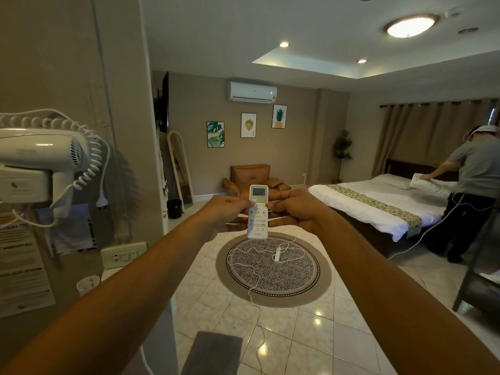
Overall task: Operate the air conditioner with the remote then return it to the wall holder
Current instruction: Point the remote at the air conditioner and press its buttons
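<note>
A white remote [258,212] with a small screen and an orange button stands upright in front of me, held out at arm's length. My left hand [226,212] grips its left side, thumb on the buttons. My right hand [293,209] grips its right side, thumb also on the keypad. The remote's top points toward the white air conditioner [252,91], mounted high on the far wall above three framed pictures. No wall holder for the remote can be made out in view.
A wall-mounted hair dryer [40,155] with coiled cord hangs close at my left, above a socket plate [123,255]. A round rug [273,269] with a white cable lies on the tiled floor. A person [470,190] works at the bed [378,204] on the right.
</note>
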